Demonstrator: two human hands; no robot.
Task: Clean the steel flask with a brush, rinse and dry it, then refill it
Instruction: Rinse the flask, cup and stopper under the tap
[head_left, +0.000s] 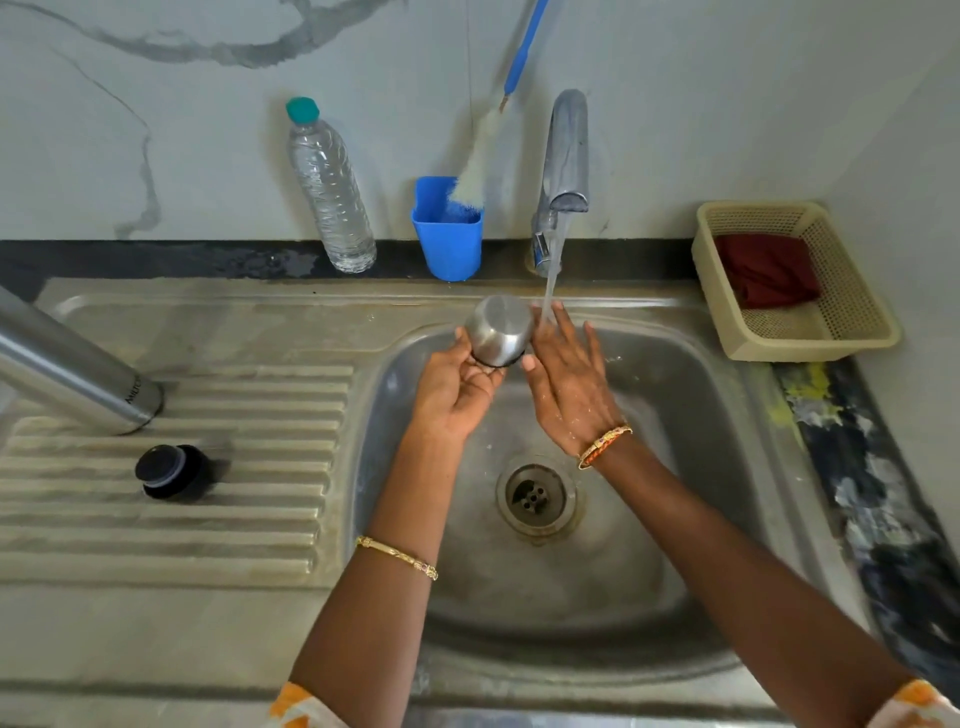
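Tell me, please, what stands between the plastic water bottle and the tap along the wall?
In the head view, a blue cup holding the bottle brush stands between them.

Open sink basin (649, 519) below the hands; tap (563, 156), blue cup (449, 244) and bottle (332, 192) crowd the back edge.

The only lettering stands on the steel flask (67, 364), which stands on the sink's drainboard (171, 525): small pale letters near its base, running along the body. They seem to begin "MILTO", but the rest blurs out. Nothing else carries readable text.
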